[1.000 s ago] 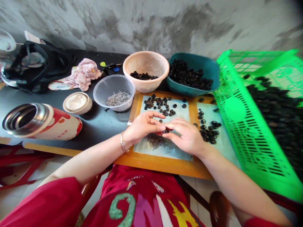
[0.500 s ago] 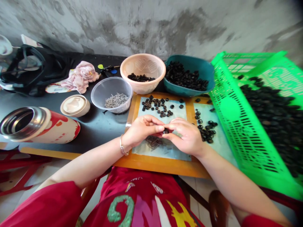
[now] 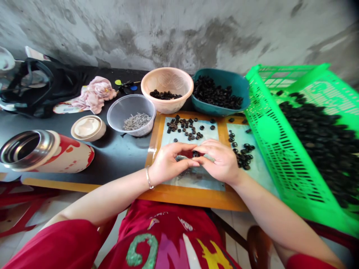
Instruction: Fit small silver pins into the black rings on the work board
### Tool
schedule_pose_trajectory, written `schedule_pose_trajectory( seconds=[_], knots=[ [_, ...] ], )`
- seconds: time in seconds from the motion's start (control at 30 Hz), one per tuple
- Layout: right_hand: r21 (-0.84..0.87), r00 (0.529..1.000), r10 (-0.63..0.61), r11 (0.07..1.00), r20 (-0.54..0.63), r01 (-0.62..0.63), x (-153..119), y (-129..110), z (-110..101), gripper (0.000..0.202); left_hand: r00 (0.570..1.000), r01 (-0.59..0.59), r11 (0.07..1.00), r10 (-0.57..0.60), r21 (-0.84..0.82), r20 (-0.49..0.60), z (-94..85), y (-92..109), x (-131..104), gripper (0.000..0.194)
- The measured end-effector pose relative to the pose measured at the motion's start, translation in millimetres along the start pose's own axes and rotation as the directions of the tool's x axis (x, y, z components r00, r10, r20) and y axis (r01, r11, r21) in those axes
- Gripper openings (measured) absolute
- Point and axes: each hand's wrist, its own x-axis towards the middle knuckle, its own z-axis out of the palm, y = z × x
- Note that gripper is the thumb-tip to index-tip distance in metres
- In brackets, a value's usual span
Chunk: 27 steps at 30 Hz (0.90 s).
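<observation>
Thumbs and fingertips of my left hand (image 3: 171, 161) and my right hand (image 3: 220, 161) meet around a small black part (image 3: 195, 154). Both hands are closed on it, above the light blue sheet (image 3: 207, 183) on the orange-edged board. Beyond them several small black rings (image 3: 190, 129) lie scattered on that sheet. A pile of thin metal pins is partly hidden under my left hand. More black rings (image 3: 244, 157) lie right of my right hand.
Behind stand a clear bowl of metal pins (image 3: 113, 116), a pink bowl (image 3: 179, 84) and a teal basin (image 3: 245, 91) with black parts. A green crate (image 3: 280, 149) fills the right. An open flask (image 3: 67, 155), a cream cup (image 3: 88, 127) and a cloth (image 3: 95, 93) are at left.
My left thumb has shifted slightly lower and its fingers are more arched, with a wider gap inside the hand. The black part remains between both hands. The whole view has shifted slightly.
</observation>
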Motion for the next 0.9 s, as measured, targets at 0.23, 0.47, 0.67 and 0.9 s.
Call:
schedule_pose_trajectory(
  seconds=[0.23,0.47,0.67,0.9],
  knots=[
    [0.03,0.999,0.027,0.999,-0.022,-0.027,1.9,-3.3,0.1,0.009,0.993,-0.114,0.99,0.111,0.087,0.033,-3.2,1.0,-1.2,0.048],
    [0.0,0.997,0.054,0.999,-0.062,-0.054,1.0,-4.8,3.0,0.007,0.999,-0.033,0.993,0.034,0.117,-0.006,-0.9,2.6,-1.7,0.041],
    [-0.009,0.997,0.049,0.999,-0.06,-0.05,-0.1,-6.2,5.8,0.005,0.999,0.042,0.997,-0.041,0.064,-0.015,0.9,2.2,-1.3,0.035],
    [0.009,0.997,0.04,0.999,-0.066,-0.039,0.0,-6.1,5.0,0.004,0.996,0.083,0.996,-0.085,-0.035,-0.036,5.6,9.6,-2.2,0.033]
  ],
)
